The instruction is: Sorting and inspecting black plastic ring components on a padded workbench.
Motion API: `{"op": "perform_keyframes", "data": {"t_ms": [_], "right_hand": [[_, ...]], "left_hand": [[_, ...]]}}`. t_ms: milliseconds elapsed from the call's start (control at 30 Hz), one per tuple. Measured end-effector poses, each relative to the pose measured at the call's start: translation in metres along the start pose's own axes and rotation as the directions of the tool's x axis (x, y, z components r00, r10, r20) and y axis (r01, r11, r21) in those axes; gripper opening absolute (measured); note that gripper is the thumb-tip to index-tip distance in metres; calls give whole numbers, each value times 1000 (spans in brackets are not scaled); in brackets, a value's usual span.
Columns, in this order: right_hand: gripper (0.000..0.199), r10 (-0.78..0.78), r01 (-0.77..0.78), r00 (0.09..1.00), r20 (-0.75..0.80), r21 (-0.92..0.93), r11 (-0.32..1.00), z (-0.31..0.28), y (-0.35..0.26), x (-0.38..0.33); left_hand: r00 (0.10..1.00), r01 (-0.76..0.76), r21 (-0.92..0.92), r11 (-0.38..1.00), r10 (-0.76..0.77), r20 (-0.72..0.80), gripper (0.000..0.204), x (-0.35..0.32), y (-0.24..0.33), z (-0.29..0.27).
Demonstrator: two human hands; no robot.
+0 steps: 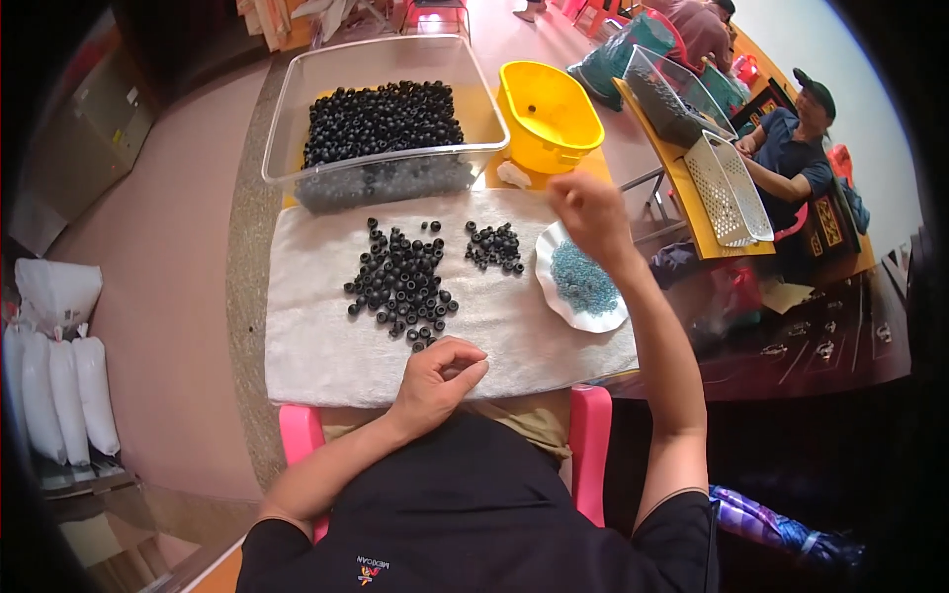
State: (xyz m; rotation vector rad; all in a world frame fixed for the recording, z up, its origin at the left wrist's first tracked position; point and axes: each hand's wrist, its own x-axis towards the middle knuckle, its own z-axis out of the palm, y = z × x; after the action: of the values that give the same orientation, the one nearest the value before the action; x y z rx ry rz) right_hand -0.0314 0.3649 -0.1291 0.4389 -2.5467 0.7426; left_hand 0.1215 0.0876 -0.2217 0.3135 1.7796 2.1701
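My left hand (pixel 442 381) rests low over the white cloth (pixel 316 356), fingers curled and thumb pressed to the index finger; whatever they may pinch is too small to make out. Just beyond it spreads a loose pile of black round parts with holes (pixel 400 282), like beads. My right hand (pixel 591 217) is raised, fingers curled in, between the yellow plastic basin (pixel 563 156) and a white wavy-rimmed plate (pixel 599 323). That plate holds small blue-green translucent beads (pixel 581 279). A smaller heap of black pieces (pixel 494 247) lies left of the plate.
A clear plastic bin (pixel 282 148) full of black parts stands at the far side. A crumpled white scrap (pixel 513 175) lies beside the basin. On the right, a co-worker (pixel 791 148) sits by a table with a white perforated basket (pixel 714 188). White sacks (pixel 64 395) stand left.
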Motion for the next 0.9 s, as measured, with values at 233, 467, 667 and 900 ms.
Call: {"op": "perform_keyframes", "data": {"t_ms": [233,467,667,900], "right_hand": [[15,-131,165,944,303,-89,982,26,-48,-53],[19,-55,166,877,477,-194,967,51,-60,-54],[16,-64,191,901,428,-259,947,58,-54,-54],[13,-90,246,902,422,-330,911,52,-53,-54]], "left_hand": [[1000,-7,14,1000,7,26,11,0,-1,1],[999,40,9,999,-40,19,13,-2,-1,0],[1000,-2,25,1000,2,13,10,3,0,-1],[1000,-19,61,998,18,10,11,2,1,-3]]}}
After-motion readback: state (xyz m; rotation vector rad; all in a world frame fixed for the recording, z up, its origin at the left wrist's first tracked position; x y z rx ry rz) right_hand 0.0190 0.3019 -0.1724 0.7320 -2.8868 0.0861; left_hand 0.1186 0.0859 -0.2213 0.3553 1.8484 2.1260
